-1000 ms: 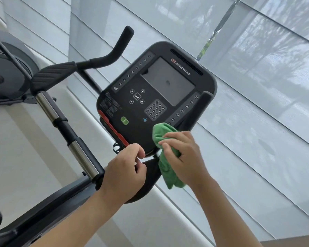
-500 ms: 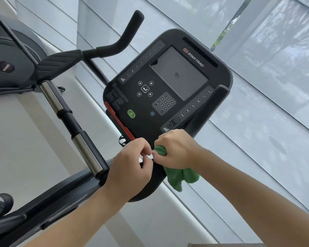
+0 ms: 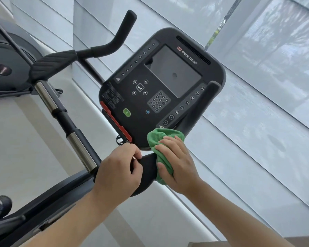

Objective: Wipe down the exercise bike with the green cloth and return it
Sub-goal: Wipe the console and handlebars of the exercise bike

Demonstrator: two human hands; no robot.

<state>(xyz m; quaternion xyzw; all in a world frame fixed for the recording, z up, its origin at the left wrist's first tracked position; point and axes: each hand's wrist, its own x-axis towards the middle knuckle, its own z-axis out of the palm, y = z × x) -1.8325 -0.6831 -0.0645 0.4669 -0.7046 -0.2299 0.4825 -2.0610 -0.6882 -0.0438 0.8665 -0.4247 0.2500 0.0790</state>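
The right hand lies over a crumpled green microfibre cloth, fingers spread and laid flat on it while the thumb curls under the lower fold, pressing the fabric against the bottom edge of the exercise bike's dark grey console. The cloth bunches up above the fingertips and hangs down past the palm, draped over the black curved mount beneath the console.

The left hand is just beside it, fingers curled, thumb and forefinger pinched together on something small at the console's lower left corner — too small to tell what. Its knuckles sit close to a red strip that runs along the console's left edge, with a small black clip hanging at the strip's lower end.

The console is tilted in view and carries a blank grey screen, a number keypad, a green oval button and rows of numbered keys down both sides; the lettering above the screen reads STAR TRAC.

To the left, a black handlebar rises and bends outward from a ribbed black elbow pad; below it a bar with chrome and black sections slopes down to the frame. A dark rounded machine housing fills the far left — behind everything hang pale translucent window blinds.
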